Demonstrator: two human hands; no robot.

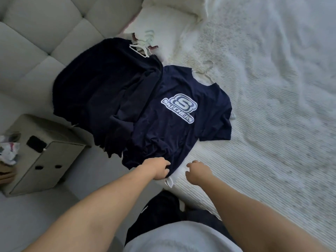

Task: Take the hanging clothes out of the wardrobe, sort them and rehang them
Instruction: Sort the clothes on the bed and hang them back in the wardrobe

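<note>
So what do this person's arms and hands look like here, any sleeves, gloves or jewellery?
Both forearms are bare up to the frame edge, with no sleeves in view. The left hand and right hand wear no gloves, and no rings, watch or bracelet show, though the picture is slightly blurred.

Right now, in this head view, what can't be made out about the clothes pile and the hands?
- Dark pile: how many garments it holds; the folds merge in shadow.
- Hangers: their count; blurred and partly under the pile.
- Logo shirt hanger: most of it is inside the shirt.
- Left hand: fingertips hidden behind its knuckles at the hem.
- Right hand: whether it touches the bed; blurred.
</note>
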